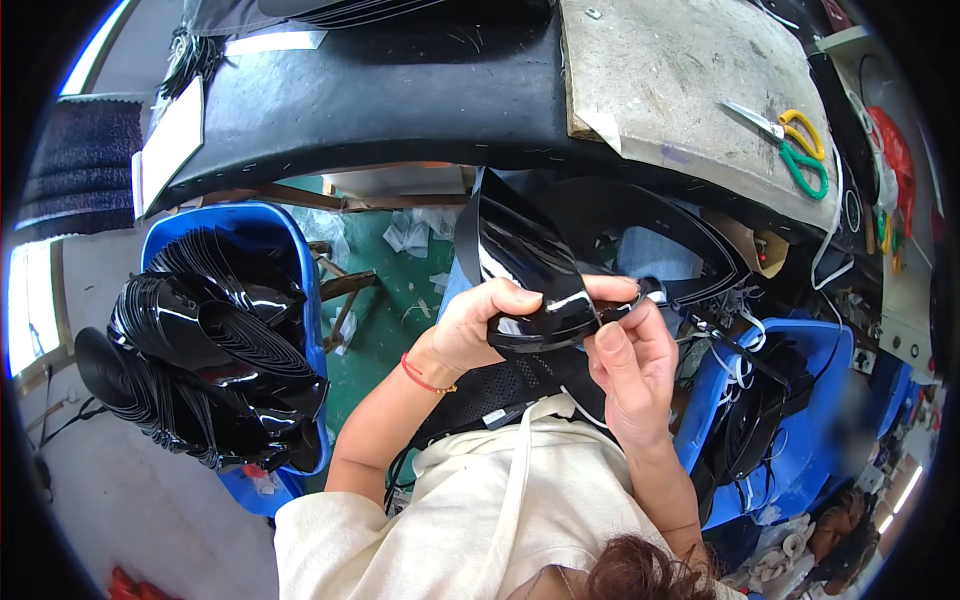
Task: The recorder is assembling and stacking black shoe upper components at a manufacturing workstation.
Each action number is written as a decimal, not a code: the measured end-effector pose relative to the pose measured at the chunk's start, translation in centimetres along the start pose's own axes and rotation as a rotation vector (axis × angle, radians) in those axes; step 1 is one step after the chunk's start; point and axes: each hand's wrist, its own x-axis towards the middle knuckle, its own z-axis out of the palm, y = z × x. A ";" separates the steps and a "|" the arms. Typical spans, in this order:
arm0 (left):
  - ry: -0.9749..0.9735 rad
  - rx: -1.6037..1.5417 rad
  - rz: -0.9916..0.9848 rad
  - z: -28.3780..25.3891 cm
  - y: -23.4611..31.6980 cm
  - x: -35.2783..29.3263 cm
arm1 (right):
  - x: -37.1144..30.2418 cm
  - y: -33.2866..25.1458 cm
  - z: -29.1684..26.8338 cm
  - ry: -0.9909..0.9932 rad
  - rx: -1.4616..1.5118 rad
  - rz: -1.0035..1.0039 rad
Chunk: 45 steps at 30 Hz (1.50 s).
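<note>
Hands: my left hand (480, 320) and right hand (625, 365), two, both closed on one glossy black piece (530, 270) held over my lap.
Bins: two blue, left bin (295, 250) heaped with black pieces, right bin (810, 430) beside my right arm.
Room: green floor (395, 290) open between.
Bench: black bench (400, 95) beyond; one pair of scissors (790, 140) on a grey board (680, 70).

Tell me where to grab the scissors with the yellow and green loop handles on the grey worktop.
Grip the scissors with the yellow and green loop handles at the loops, coming from above on the right side. They lie flat on the grey worktop with the loops toward its right edge and the blades pointing up-left, so the loops are the open, blunt end. Judgement only.
</note>
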 end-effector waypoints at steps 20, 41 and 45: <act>0.136 0.119 0.101 -0.8 0.7 -2.7 | 3.0 -0.8 -2.1 -0.298 -0.654 -0.194; 1.198 2.149 0.811 5.2 18.0 1.7 | 1.0 -5.1 -5.4 -0.344 -0.845 -0.293; 1.402 2.134 0.420 -3.9 27.6 9.1 | 0.1 -6.3 -4.9 -0.422 -0.862 -0.249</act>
